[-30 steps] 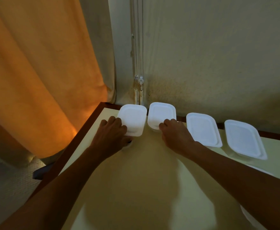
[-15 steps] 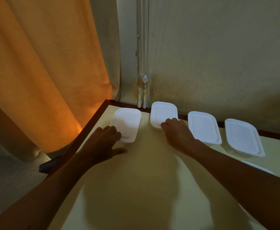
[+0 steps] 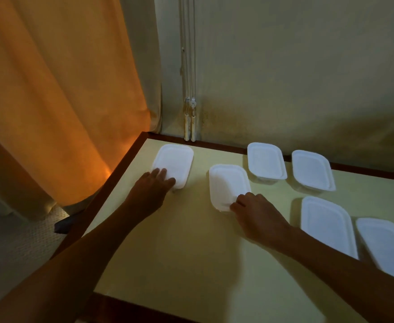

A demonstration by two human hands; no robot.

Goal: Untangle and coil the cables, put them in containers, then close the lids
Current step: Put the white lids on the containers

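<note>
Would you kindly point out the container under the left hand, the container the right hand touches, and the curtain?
left container (image 3: 176, 163), head view, middle of its lid.
second container (image 3: 227, 183), head view, centre of its lid.
curtain (image 3: 58, 94), head view, middle of the orange cloth.

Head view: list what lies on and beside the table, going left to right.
Orange curtain → left hand → far-left container → container under the right hand's fingers → right hand → back-row container → container at the right edge.
</note>
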